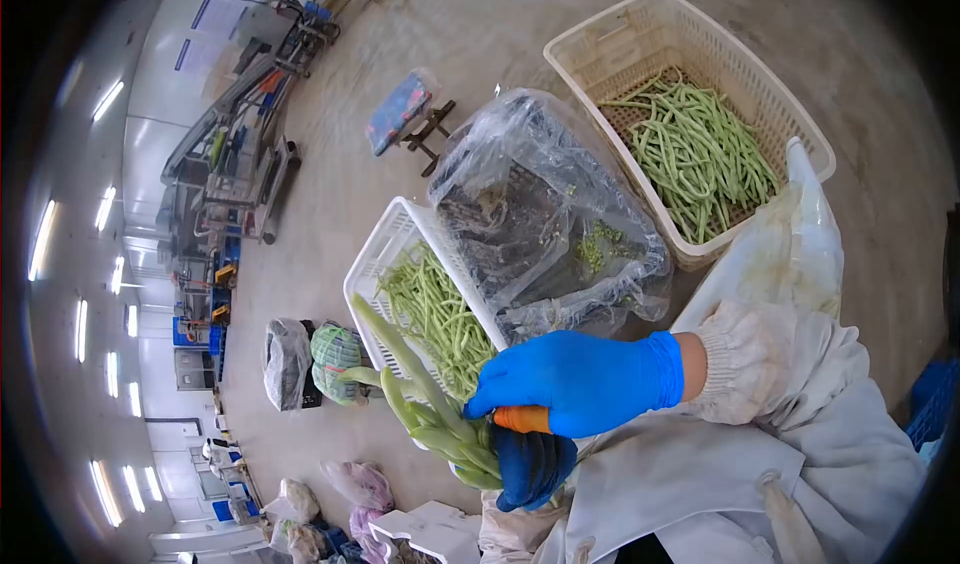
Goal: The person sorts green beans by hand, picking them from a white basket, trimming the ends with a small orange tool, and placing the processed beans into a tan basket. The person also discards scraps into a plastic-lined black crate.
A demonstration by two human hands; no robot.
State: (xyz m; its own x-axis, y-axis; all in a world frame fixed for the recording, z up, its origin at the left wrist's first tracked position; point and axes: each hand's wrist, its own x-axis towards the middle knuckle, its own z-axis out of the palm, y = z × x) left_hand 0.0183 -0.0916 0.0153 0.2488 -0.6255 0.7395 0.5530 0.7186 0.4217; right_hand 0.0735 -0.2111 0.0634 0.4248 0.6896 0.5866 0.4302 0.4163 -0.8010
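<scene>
My left hand (530, 469), in a dark blue glove, is closed around a bunch of long, broad green pods (425, 399). My right hand (565, 384), in a bright blue glove, is bent over the lower part of the bunch, its fingers closed at the pods. An orange piece (522, 419) shows at its thumb side; whether it is a finger cover or a handle cannot be made out. Just beyond both hands, a white plastic crate (362, 279) contains many thin green beans (435, 309).
A dark crate lined with clear plastic (535, 189) holds green scraps. Beside it, a beige crate (775, 74) contains green beans (695, 154). A small stool (400, 114), a netted green bundle (336, 364) and a lined bin (287, 364) stand on the floor. Machinery (235, 144) lies farther off.
</scene>
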